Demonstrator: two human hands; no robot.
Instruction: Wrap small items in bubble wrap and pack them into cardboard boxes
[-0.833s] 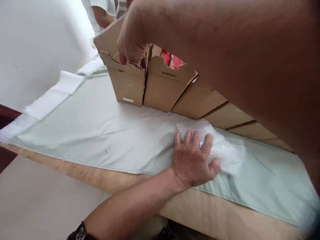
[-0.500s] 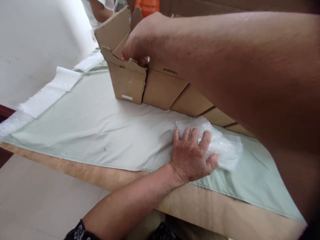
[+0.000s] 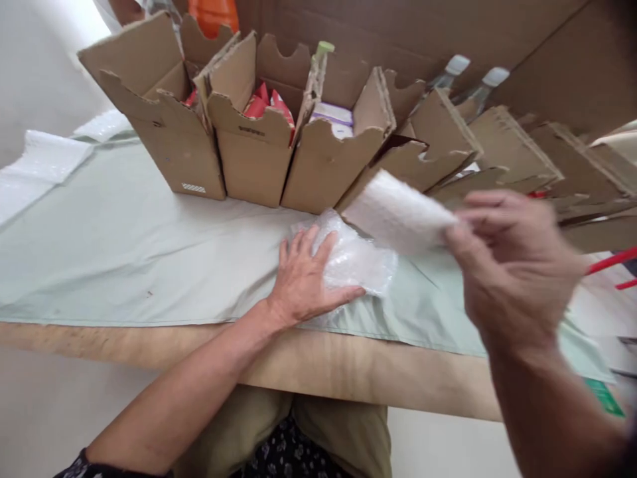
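My left hand (image 3: pixel 308 279) lies flat on a crumpled piece of clear bubble wrap (image 3: pixel 355 262) on the cloth, its fingers spread and pressing on the left part. My right hand (image 3: pixel 512 259), smeared by motion, is raised to the right of it. Between thumb and fingers it pinches one end of a white textured sheet (image 3: pixel 403 212), whose far end points left above the bubble wrap. Whether that sheet is paper or foam I cannot tell. Just behind stands a row of open cardboard boxes (image 3: pixel 249 159); some hold red packets (image 3: pixel 269 103) and a white-and-purple pack (image 3: pixel 336 118).
A pale green cloth (image 3: pixel 124 259) covers the table, with a bare wooden front edge (image 3: pixel 368 372). More bubble wrap (image 3: pixel 50 156) lies at the left. Capped clear bottles (image 3: pixel 485 86) and an orange container (image 3: pixel 213 14) stand behind the boxes. Another person's arm (image 3: pixel 127 10) shows at top left.
My right hand has come out of the leftmost box and swung right, now with the white sheet in its fingers. My left hand stays on the bubble wrap. The view has turned right.
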